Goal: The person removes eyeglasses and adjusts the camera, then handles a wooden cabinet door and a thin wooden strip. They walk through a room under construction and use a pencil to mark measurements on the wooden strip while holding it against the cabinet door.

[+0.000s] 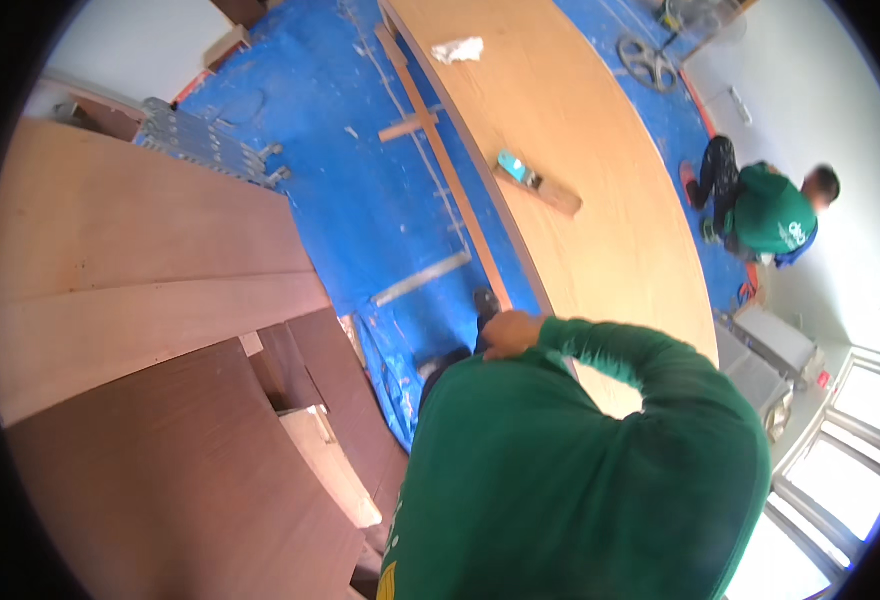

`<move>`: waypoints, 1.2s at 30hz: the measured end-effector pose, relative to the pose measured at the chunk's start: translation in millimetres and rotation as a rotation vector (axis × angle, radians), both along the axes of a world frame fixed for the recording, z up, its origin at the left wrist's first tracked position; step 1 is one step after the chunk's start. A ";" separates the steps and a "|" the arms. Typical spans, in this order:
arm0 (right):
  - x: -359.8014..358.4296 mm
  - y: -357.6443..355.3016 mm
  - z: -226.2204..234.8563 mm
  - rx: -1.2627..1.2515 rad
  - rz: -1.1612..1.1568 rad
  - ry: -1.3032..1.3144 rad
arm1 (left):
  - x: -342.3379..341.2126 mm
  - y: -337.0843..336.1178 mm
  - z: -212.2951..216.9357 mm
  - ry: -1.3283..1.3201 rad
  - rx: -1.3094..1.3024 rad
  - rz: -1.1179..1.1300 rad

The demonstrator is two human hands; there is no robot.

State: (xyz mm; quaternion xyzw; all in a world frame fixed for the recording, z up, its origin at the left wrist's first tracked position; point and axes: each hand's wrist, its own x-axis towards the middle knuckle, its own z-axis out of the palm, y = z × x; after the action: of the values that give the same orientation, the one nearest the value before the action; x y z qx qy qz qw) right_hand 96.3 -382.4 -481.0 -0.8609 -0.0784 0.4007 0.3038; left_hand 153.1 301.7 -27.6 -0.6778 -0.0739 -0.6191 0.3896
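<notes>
My right hand [513, 335] is at the lower front of my green top [560, 470], beside the near edge of a long light-wood panel [600, 190]. Its fingers look curled in against the top's hem, and whatever they hold is hidden. No part of my left hand shows. On the panel, beyond my right hand, lies a wooden hand plane [555, 194] with a teal piece at one end. Farther off on the same panel is a crumpled white cloth or paper [458, 50].
Blue sheeting [360, 235] covers the floor, with thin wooden strips [450, 180] beside the panel. Brown boards [170, 470] and paler boards [150, 250] stand at left, near a folded metal ladder [205, 145]. A person in green [775, 210] crouches by the right wall.
</notes>
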 end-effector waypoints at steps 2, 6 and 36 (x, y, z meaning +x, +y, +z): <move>-3.4 -14.2 -0.6 0.015 -0.086 0.119 | 8.9 -0.5 -73.8 0.155 -0.060 -0.050; -5.9 -18.0 9.6 0.137 -0.121 0.195 | 25.8 -52.5 -274.6 0.715 -0.379 0.031; -49.0 16.6 -136.1 0.873 -1.727 0.395 | 302.3 -258.8 -571.6 2.069 -2.253 -0.184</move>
State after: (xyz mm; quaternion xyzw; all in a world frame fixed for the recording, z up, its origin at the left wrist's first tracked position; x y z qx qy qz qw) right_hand 47.3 -365.8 -617.1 -0.3526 0.4879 0.1138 0.7904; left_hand 455.5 42.9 -599.2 -0.7345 -0.1544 0.4643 -0.4703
